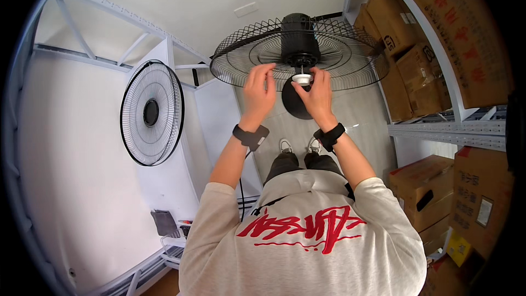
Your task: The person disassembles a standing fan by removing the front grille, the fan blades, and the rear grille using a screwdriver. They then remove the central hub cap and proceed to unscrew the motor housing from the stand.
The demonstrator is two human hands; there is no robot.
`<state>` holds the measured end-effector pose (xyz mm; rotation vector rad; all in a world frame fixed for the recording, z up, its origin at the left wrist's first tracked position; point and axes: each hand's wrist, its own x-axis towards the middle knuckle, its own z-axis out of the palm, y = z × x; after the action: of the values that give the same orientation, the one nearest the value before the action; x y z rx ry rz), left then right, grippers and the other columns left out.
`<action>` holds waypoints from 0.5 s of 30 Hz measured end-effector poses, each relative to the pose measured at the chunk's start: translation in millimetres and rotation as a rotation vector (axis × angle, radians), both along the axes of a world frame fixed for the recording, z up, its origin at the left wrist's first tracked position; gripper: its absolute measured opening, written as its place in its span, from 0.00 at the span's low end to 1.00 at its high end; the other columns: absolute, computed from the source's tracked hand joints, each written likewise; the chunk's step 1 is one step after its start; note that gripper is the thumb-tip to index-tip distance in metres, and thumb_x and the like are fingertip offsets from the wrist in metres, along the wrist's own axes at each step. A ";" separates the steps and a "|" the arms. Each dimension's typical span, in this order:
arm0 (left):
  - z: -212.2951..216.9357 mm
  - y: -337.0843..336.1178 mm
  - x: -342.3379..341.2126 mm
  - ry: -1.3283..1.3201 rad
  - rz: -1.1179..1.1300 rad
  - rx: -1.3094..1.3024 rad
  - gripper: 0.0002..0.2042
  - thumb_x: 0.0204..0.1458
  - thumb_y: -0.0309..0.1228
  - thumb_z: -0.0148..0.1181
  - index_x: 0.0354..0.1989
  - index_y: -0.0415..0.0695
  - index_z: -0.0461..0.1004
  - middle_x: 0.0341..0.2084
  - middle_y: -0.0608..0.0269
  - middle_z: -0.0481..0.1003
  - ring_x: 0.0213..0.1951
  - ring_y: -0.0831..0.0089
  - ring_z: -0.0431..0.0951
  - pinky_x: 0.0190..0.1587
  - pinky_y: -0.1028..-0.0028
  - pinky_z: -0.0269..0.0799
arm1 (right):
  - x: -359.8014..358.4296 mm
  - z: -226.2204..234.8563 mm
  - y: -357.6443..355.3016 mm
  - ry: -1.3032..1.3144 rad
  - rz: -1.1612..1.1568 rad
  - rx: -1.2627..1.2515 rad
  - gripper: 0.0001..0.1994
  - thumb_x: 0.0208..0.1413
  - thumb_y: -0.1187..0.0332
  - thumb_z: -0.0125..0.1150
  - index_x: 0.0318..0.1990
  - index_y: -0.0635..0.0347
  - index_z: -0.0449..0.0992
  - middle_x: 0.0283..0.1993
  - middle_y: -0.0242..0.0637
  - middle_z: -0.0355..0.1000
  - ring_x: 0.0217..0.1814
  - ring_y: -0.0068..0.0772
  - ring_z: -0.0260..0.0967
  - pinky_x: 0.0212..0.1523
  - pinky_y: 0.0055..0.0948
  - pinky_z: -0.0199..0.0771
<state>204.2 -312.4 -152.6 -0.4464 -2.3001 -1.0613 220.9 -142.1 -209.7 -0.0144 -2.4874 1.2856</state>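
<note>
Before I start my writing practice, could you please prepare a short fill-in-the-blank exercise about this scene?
1. The right hand holds a small round part whose colour is ____.
2. A round wire grille, separate from the fan, is on the person's ____ side.
3. The boxes on the shelves are made of ____.
4. The wrist bands are ____ in colour.

Missing words: white; left; cardboard; black.

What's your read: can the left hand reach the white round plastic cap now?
Probably yes: the left hand looks empty and nearby, with nothing visible between it and the white round plastic cap, though the right hand holds it.
</note>
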 end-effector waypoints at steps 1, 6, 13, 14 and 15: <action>4.3 -9.3 -1.8 0.102 0.006 -0.028 0.11 0.54 0.22 0.59 0.47 0.38 0.74 0.38 0.55 0.77 0.39 0.61 0.78 0.40 0.70 0.74 | -0.2 -2.0 0.3 0.034 -0.004 -0.005 0.30 0.48 0.60 0.73 0.53 0.69 0.66 0.44 0.47 0.65 0.45 0.45 0.68 0.44 0.36 0.73; 42.6 -57.8 -4.5 0.496 0.293 -0.154 0.26 0.47 0.24 0.67 0.55 0.34 0.67 0.51 0.50 0.71 0.52 0.54 0.71 0.54 0.60 0.66 | 2.8 -21.9 -9.1 0.019 -0.097 -0.259 0.29 0.52 0.59 0.71 0.54 0.68 0.66 0.46 0.47 0.66 0.38 0.41 0.71 0.39 0.35 0.75; 55.8 -122.7 -39.7 -0.112 -0.045 -0.063 0.35 0.48 0.30 0.70 0.65 0.39 0.62 0.58 0.50 0.69 0.59 0.59 0.70 0.62 0.63 0.63 | 7.3 -6.2 -16.0 0.159 -0.129 -0.035 0.30 0.52 0.62 0.70 0.58 0.67 0.64 0.49 0.49 0.65 0.45 0.44 0.71 0.46 0.35 0.75; 55.2 -123.7 -43.5 -0.218 -0.120 -0.063 0.32 0.49 0.30 0.69 0.64 0.40 0.65 0.57 0.51 0.72 0.58 0.60 0.72 0.61 0.65 0.65 | 6.9 0.4 -16.9 0.208 -0.135 0.073 0.30 0.52 0.62 0.70 0.58 0.67 0.64 0.49 0.49 0.65 0.46 0.44 0.71 0.47 0.35 0.75; 52.8 -122.3 -43.9 -0.229 -0.130 -0.022 0.29 0.50 0.29 0.68 0.62 0.41 0.66 0.54 0.52 0.73 0.54 0.61 0.74 0.58 0.66 0.67 | 3.6 -2.3 -15.6 0.124 -0.126 0.007 0.30 0.51 0.64 0.71 0.57 0.67 0.65 0.49 0.49 0.65 0.47 0.44 0.71 0.47 0.35 0.77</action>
<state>160.3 -434.7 -99.8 -0.5122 -2.5132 -1.2061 224.5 -157.7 -212.0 -0.0858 -2.3469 1.1898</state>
